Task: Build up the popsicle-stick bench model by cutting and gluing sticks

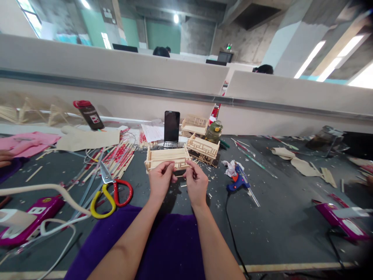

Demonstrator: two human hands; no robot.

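Observation:
A small model bed-like frame [166,154], built of pale wooden sticks with a slatted top and railings, stands right before me. My left hand [161,179] is closed in a pinch at the middle of its front rail. Close by, my right hand [197,182] pinches near the front right corner. Whatever lies between the fingertips of either hand is too small or hidden to name. Two similar stick models, one nearer [203,147] and one farther [194,125], sit behind to the right. A phone [171,127] stands upright in a holder behind the frame.
Left lie scissors [112,196], loose sticks [124,157], a purple power strip [48,212] with white cables and a tilted bottle [91,116]. Right are a blue glue gun [238,182] with its cord, and another power strip [340,221]. Another person's hand [5,158] shows far left. A partition [116,70] runs behind.

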